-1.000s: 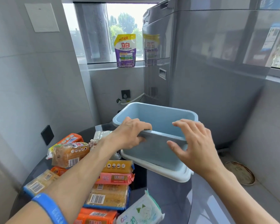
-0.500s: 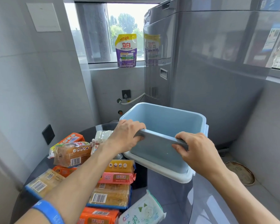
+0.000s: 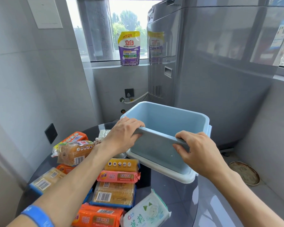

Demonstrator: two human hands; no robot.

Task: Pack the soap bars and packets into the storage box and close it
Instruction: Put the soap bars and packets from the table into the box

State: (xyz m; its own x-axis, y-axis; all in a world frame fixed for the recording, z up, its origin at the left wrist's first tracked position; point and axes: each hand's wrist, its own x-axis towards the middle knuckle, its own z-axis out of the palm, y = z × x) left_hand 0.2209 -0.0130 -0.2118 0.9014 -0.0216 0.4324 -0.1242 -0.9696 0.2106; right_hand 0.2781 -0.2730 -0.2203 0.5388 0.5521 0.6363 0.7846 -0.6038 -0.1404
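A light blue storage box [image 3: 167, 118] is tilted toward me over the round dark table [image 3: 174, 190], its inside bare. A pale lid [image 3: 162, 173] sits under its lower edge. My left hand [image 3: 123, 133] grips the near rim at its left corner. My right hand [image 3: 195, 148] grips the same rim further right. Several wrapped soap bars lie on the table at left: a yellow one [image 3: 121, 164], a pink one [image 3: 119, 176], a blue-edged amber one [image 3: 113, 194] and an orange one [image 3: 97, 216]. A white and green packet [image 3: 146, 212] lies at the front.
A grey washing machine [image 3: 211, 71] stands right behind the box. A purple detergent pouch [image 3: 129, 48] stands on the window sill. Tiled walls close in on the left, with a black socket [image 3: 50, 133]. A round floor drain cover [image 3: 244, 172] lies at lower right.
My right hand has closed on the box's near rim, where it hovered open before. The box has shifted slightly to the right and tilted more toward me.
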